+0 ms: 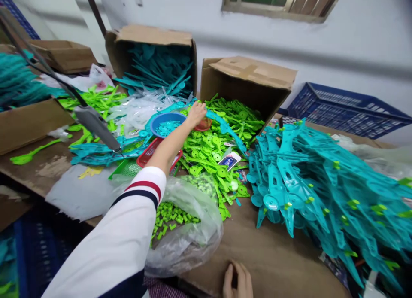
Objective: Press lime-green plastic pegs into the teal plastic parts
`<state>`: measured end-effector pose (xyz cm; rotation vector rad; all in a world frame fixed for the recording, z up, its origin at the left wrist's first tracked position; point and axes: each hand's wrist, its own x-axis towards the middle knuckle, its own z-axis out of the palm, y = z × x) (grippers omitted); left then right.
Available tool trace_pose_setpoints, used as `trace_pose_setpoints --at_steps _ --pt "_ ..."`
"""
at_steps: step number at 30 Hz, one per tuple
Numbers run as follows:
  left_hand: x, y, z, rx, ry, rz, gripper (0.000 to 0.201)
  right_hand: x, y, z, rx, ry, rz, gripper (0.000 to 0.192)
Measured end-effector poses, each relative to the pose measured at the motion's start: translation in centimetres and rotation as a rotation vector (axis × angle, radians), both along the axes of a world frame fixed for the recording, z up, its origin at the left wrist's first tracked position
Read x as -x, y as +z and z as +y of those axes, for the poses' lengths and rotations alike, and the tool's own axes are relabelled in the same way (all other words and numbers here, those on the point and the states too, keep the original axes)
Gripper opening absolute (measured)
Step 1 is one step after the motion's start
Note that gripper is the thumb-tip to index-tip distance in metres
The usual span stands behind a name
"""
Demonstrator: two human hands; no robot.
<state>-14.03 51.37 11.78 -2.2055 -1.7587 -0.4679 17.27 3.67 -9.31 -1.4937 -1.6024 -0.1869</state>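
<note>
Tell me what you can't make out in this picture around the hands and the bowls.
- Left hand, head view: its fingers curl away from the camera over the red bowl, so what the grip holds, if anything, is hidden.
- Red bowl: mostly covered by that hand; contents unseen.
- Right hand: cut off by the bottom edge.
- Card among the green parts: print too small to read.
- Bits in the blue bowl: too small to identify.

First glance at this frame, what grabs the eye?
The big teal plastic pile on the right of the table, then the bright green parts spilling from the tipped cardboard box at centre. The left hand reaches over them beside a blue bowl; the right hand rests at the table's near edge.
</note>
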Motion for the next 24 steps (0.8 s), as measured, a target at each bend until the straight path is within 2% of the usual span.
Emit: trace_pose_setpoints --at_steps 4,6,8,10,14,17,19,21,24 --pt "1.1 3.2 -2.7 -0.134 -0.066 -0.046 0.041 -0.2 0.9 0.0 0.012 0.074 -0.021 0.017" --pt "2.3 4.3 -5.6 -0.187 -0.031 -0.058 0.041 -0.4 1.5 -0.2 0.082 0.129 0.004 0.023" --pt "3.8 5.3 -9.4 -0.21 0.038 -0.067 0.039 -0.3 2.7 -0.4 0.148 0.166 0.081 0.026" --pt "5.2 6.2 -14.1 -0.222 0.111 -0.107 0.036 0.5 5.1 -0.2 0.199 0.214 0.199 0.024" --pt "6.9 7.0 -25.1 -0.18 0.31 -0.256 0.039 5.3 12.6 2.2 0.322 0.378 0.501 0.024" --pt "6.6 5.5 -34.3 -0.207 0.408 -0.254 0.051 10.6 17.0 4.7 0.355 0.543 0.802 0.045" --pt "5.8 3.1 -40.7 -0.206 0.412 -0.293 0.052 13.6 18.2 5.0 0.419 0.674 0.923 0.063" --pt "4.8 -0.1 -46.5 -0.168 0.388 -0.316 0.053 15.8 17.9 4.0 0.51 0.705 1.003 0.075" --pt "3.0 -4.5 -53.2 -0.074 0.277 -0.34 0.056 16.4 16.0 1.6 0.537 0.611 1.056 0.067"
